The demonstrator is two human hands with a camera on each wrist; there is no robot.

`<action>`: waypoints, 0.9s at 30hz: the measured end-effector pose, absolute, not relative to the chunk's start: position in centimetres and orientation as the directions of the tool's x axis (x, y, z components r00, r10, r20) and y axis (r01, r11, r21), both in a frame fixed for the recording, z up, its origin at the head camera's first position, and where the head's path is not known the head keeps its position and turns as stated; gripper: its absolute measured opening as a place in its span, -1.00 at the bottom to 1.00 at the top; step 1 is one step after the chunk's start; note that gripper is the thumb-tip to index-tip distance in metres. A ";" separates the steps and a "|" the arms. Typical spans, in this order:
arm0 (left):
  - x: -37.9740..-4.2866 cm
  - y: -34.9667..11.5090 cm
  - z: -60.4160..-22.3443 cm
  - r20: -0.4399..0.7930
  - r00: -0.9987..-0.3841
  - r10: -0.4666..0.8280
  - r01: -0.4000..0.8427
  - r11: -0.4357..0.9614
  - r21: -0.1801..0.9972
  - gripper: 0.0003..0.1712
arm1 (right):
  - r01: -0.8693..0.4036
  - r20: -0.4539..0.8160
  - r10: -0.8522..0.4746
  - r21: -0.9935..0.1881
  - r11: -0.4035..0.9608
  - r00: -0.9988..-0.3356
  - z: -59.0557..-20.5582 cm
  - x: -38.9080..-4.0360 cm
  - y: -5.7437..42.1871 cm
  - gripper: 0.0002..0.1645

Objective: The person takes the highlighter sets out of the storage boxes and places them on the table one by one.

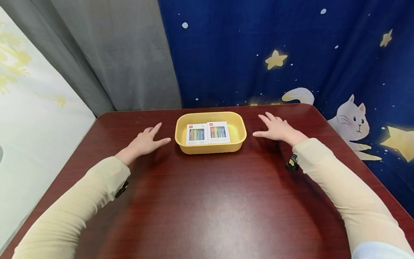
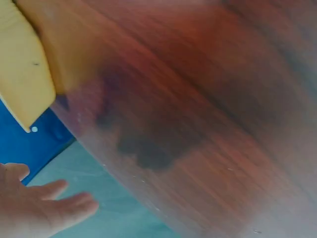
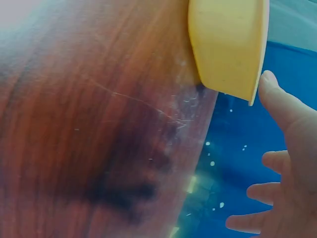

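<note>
From where I stand, a yellow basket (image 1: 211,148) sits toward the far side of the dark red bench (image 1: 210,194), its long side facing the person. In it lie two white boxes, a left box (image 1: 191,141) and a right box (image 1: 220,140), side by side, their edges touching or nearly so, printed faces up. Each face has a red mark near the top and a row of colored sticks in the middle; they could be crayons, but from here they are too small to be sure.

The left hand (image 1: 145,143) is spread wide, just beside the basket's left end, thumb pointing toward it, with a strip of bench between. The right hand (image 1: 275,128) is spread wide too, near the other end and likewise apart from the basket, its thumb toward the rim.

Both arms reach forward in cream sleeves (image 1: 349,194), with a small black device (image 1: 292,163) at the right cuff. Behind the bench hang a gray curtain (image 1: 126,54) and a blue curtain (image 1: 233,54) with yellow stars and a pale cat (image 1: 352,117) on it.
</note>
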State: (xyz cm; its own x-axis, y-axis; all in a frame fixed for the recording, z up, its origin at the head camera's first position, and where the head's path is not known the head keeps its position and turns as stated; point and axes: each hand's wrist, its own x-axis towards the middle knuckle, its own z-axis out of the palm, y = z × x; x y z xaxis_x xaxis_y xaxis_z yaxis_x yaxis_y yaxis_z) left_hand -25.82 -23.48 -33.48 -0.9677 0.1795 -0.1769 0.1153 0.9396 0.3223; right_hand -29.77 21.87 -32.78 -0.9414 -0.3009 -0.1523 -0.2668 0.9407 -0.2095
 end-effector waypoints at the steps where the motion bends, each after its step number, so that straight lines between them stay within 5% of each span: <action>1: -26.0 -23.3 -33.3 -0.190 -0.966 0.177 0.100 0.929 0.357 0.10 | -0.274 -0.149 -0.307 -0.207 0.939 -0.940 -32.6 -29.8 21.8 0.09; 15: -27.7 -20.7 -31.8 -0.392 -0.907 0.153 -0.240 0.578 0.780 -0.16 | -0.321 -0.011 -0.337 -0.275 0.906 -0.941 -31.0 -30.8 19.8 -0.03; 27: -28.9 -19.3 -32.4 -0.491 -0.862 0.128 -0.394 0.442 0.806 -0.36 | -0.243 0.034 -0.308 -0.700 0.671 -0.951 -30.4 -31.1 16.9 -0.25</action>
State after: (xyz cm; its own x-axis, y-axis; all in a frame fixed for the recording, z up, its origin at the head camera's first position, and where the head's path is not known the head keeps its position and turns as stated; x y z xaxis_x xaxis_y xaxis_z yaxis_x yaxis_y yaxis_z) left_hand -28.94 -19.33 -32.42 -0.8620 0.1275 -0.4907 -0.3936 0.4418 0.8062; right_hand -31.14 16.91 -30.45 -0.9507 -0.3083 0.0343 -0.2429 0.6712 -0.7004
